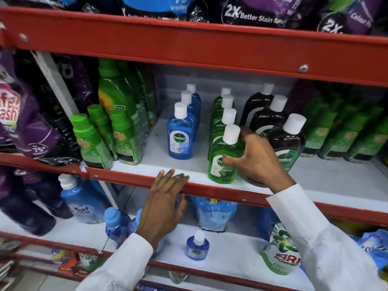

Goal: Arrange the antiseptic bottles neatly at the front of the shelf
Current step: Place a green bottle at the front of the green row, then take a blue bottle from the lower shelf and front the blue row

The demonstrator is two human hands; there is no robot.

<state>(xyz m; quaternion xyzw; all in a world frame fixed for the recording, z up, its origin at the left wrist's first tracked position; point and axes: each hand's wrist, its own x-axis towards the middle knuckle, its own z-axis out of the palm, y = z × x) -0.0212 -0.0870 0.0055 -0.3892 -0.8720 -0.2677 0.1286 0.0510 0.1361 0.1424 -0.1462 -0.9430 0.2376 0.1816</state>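
On the white middle shelf stand three rows of antiseptic bottles with white caps. A blue row is on the left, a green row in the middle, a dark brown row on the right. My right hand grips the front green bottle, which stands upright near the shelf's front edge. The front brown bottle is partly hidden behind that hand. My left hand rests flat with its fingers on the red front lip of the shelf and holds nothing.
Green-capped cleaner bottles crowd the shelf's left side and more green bottles its right. Purple detergent pouches hang at far left. The shelf below holds a small blue antiseptic bottle, blue refill pouches and a detergent pack.
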